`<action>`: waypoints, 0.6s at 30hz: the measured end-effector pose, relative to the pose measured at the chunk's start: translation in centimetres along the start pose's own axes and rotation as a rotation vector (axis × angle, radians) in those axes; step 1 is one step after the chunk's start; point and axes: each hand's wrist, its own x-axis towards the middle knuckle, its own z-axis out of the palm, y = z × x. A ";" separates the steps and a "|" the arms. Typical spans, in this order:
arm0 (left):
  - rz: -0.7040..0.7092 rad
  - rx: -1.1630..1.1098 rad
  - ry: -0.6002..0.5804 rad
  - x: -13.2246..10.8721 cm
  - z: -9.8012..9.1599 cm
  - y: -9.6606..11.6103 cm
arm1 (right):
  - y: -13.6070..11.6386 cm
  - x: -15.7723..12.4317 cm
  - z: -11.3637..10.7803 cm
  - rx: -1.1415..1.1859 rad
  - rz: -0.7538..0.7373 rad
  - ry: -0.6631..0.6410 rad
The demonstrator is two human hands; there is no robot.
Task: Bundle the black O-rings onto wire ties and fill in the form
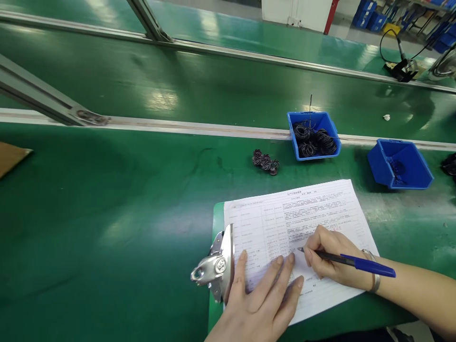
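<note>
My right hand (333, 259) is closed around a pen (356, 262) with a blue cap on its back end. Its tip is at the printed form (320, 204), close to the middle of the sheet. My left hand (265, 299) lies flat on the same paper with fingers spread, just left of the pen tip. Under the paper is a green clipboard (216, 316), mostly covered. Its metal clip (217, 266) grips the sheet's left edge, beside my left thumb.
Beyond the form stand a blue bin (296, 142) of coiled black wires and a second blue bin (415, 171) with dark pieces inside. Small dark finned parts (265, 161) sit nearby. A metal rail (178, 126) crosses the green table; brown cardboard (10, 156) lies at left.
</note>
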 end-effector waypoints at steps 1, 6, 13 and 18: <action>0.014 -0.010 -0.001 0.0 0.0 0.0 | -0.1 0.0 0.0 -0.010 0.001 0.002; -0.032 -0.043 -0.071 0.0 -0.7 0.6 | -0.1 -0.2 0.1 -0.028 0.001 -0.026; -0.058 -0.043 -0.049 0.1 -0.7 1.0 | -0.1 -0.3 0.2 -0.037 0.022 -0.004; -0.044 0.014 0.012 0.0 0.1 0.5 | 0.0 -0.1 0.2 -0.001 0.057 -0.004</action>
